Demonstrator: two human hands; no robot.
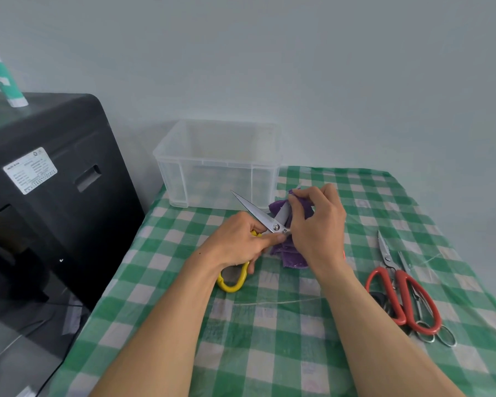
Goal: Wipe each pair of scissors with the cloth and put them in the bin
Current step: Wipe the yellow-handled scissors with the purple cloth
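Left grip (238, 242) clenched on yellow scissors (258, 214), blades spread. Right grip (315, 222) pinches purple cloth (289, 255) over one blade. Bin (212, 179) at 12 o'clock.

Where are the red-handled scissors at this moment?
In the head view, the red-handled scissors lie on the green checked tablecloth at the right, outside the right forearm, overlapping a pair of thin metal scissors.

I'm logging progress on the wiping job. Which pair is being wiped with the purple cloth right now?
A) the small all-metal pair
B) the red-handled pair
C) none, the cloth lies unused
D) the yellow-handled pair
D: the left hand grips the yellow-handled scissors, blades open, while the right hand holds the purple cloth against one blade.
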